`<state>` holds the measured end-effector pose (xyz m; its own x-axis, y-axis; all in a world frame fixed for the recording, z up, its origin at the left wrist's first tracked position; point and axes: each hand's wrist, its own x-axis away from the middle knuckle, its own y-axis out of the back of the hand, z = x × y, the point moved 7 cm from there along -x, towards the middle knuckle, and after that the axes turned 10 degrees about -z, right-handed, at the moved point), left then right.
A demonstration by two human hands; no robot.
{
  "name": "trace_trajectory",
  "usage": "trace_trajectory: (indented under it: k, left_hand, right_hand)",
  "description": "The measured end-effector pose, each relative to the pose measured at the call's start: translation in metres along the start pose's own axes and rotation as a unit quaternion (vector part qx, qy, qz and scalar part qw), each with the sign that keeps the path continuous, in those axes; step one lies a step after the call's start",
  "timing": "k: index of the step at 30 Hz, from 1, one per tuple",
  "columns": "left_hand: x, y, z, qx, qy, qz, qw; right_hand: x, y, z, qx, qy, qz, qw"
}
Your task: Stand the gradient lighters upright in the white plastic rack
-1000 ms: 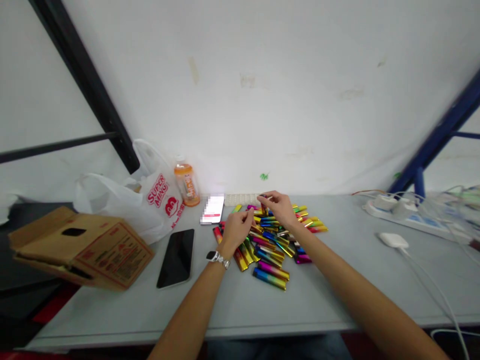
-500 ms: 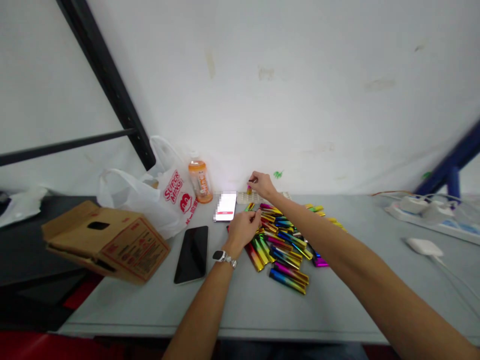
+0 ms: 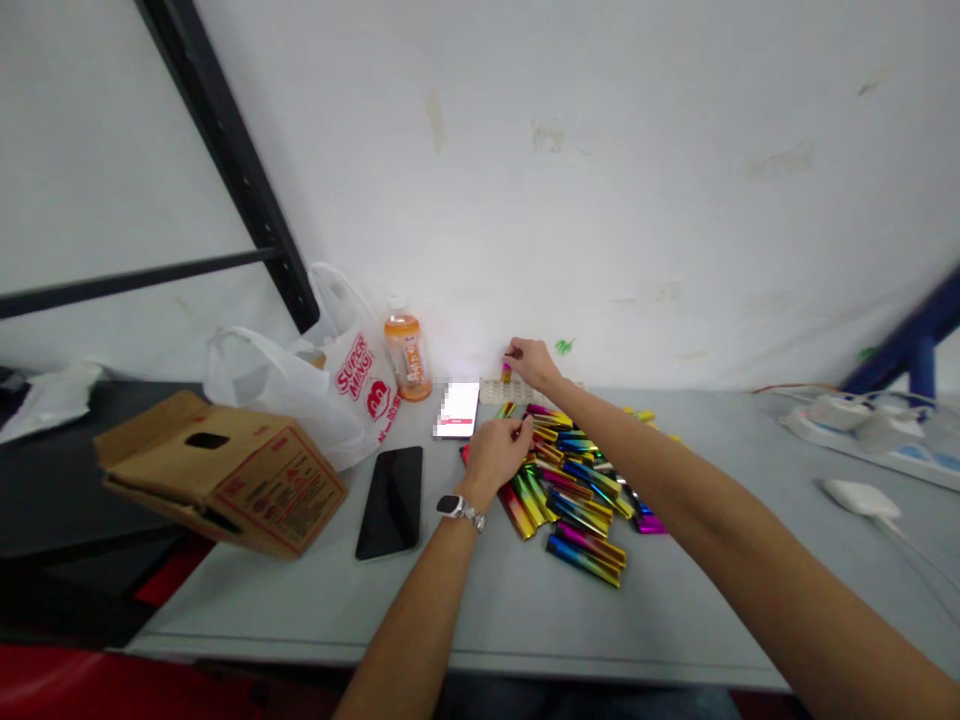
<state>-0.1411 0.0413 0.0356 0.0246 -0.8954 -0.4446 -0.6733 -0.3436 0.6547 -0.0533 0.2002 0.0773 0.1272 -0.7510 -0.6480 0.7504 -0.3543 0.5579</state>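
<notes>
The right hand [image 3: 534,362] is stretched to the far edge of the grey counter [image 3: 480,610], its grip pinching a small pink and orange piece [image 3: 506,372] upright over a pale, flat perforated tray [image 3: 496,391] that lies against the white wall [image 3: 600,180]. Whether the piece already touches the tray is too small to tell. The left hand [image 3: 501,450], with a silver wristwatch [image 3: 459,508] on its wrist, rests at the near left side of a heap of shiny rainbow-coloured metallic tubes [image 3: 577,480], finger and thumb pressed together on one tube at the heap's far left edge; exactly which one cannot be made out.

The tubes look short, stiff and light, with a glossy foil-like skin that would probably be slippery, so a fingertip pinch across the middle of the body seems the safest hold; a pinch at the very end would likely let a tube swing or slip. They lie criss-crossed and touching, so lifting one may nudge its neighbours.

Left of the heap lie a black phone face up [image 3: 391,500] and, farther off, a lit white phone screen [image 3: 457,410]. Beyond these stands an orange drink bottle [image 3: 406,355], beside a white plastic shopping bag with red print [image 3: 330,390], and a brown cardboard box [image 3: 225,475] sits at the near left. A white power strip with cables [image 3: 862,420] lies at the far right.
</notes>
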Motion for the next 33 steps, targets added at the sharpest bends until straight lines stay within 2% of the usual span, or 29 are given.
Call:
trace_trajectory:
  k: [4, 8, 13, 20, 24, 28, 33]
  left_hand:
    - [0.0, -0.001, 0.001, -0.012, 0.005, 0.005, 1.0]
    - [0.0, -0.002, 0.0, -0.014, 0.003, 0.007, 1.0]
    - [0.001, 0.001, -0.002, -0.021, -0.004, 0.008, 1.0]
    - [0.001, 0.003, -0.004, -0.034, -0.009, 0.001, 0.999]
    - [-0.001, 0.006, -0.006, -0.043, 0.0, -0.013, 0.999]
    - [0.0, 0.01, -0.005, -0.044, 0.03, -0.036, 0.998]
    - [0.002, 0.009, -0.008, -0.043, 0.023, -0.029, 0.998]
  right_hand:
    - [0.005, 0.0, 0.01, 0.054, 0.01, 0.025, 0.998]
    - [0.015, 0.007, 0.019, 0.182, 0.009, 0.032, 0.983]
    - [0.037, 0.009, 0.023, 0.267, 0.04, 0.109, 0.957]
    - [0.064, 0.035, 0.014, 0.237, 0.03, 0.128, 0.963]
    - [0.074, 0.045, -0.007, 0.24, -0.015, 0.213, 0.947]
    - [0.076, 0.044, -0.021, 0.246, -0.064, 0.307, 0.917]
    - [0.065, 0.033, -0.02, 0.252, -0.077, 0.342, 0.902]
